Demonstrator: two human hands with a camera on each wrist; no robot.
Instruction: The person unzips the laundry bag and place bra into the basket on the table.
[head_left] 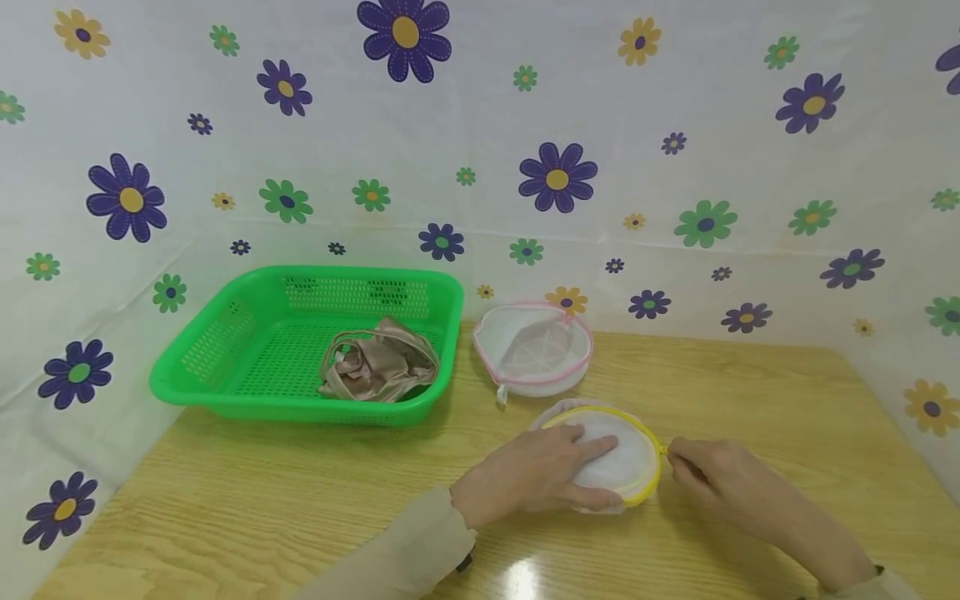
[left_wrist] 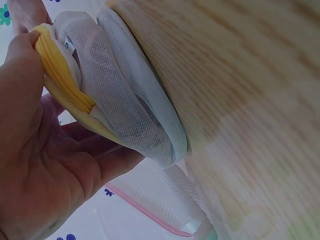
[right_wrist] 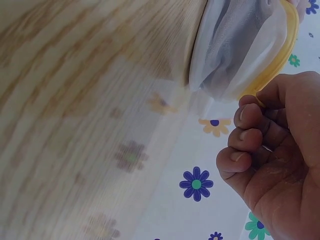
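Note:
A round white mesh laundry bag [head_left: 622, 454] with a yellow zip rim lies on the wooden table. My left hand [head_left: 536, 471] lies across its top, one finger extended over the mesh. In the left wrist view, the thumb of my left hand [left_wrist: 55, 150] is at the yellow rim and other fingers reach round the bag's side. At the rim's right end, my right hand [head_left: 723, 479] pinches the yellow zip pull [head_left: 664, 451] between thumb and finger. The right wrist view shows the other fingers of my right hand [right_wrist: 280, 145] curled in. The bag's contents cannot be made out.
A green perforated basket [head_left: 300, 408] stands at the back left, holding a crumpled beige satin garment [head_left: 386, 367]. Behind the yellow-rimmed bag lies another mesh bag [head_left: 543, 379] with pink edging, its top gaping. A flower-patterned sheet [head_left: 465, 133] hangs behind the table.

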